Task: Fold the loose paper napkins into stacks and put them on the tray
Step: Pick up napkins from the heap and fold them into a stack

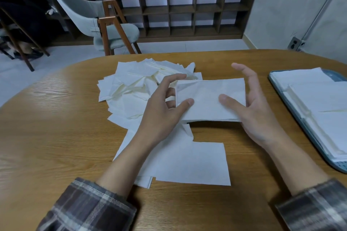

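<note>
You're holding a folded stack (210,97) of napkins between both hands, just above the middle of the table (56,118), and it's casting a shadow on the wood beneath its near edge. Your left hand (165,107) is pinching the stack's 9 o'clock end: the thumb is lying on the top face and the fingers are curling round the far corner and underneath. Your right hand (251,107) is clamping the 3 o'clock end, with the thumb pressing down on top, the end sitting in the palm, and the fingers standing nearly straight and slightly spread past the edge.

The loose napkins (139,84) are lying in a jumbled pile at 11 o'clock from the stack, partly running under your left hand. At 6 o'clock, flat sheets (191,161) are lying spread on the wood between your forearms, and your left wrist is crossing over them.

Over at 3 o'clock, near the table's edge, the tray (276,84) is carrying folded napkins (323,99) in overlapping layers, well apart from the stack. Your plaid sleeves (84,206) are showing at 6 o'clock. A grey chair (80,11) is standing off at 11 o'clock beyond the table, and a cubby shelf (182,7) is sitting at 12.
</note>
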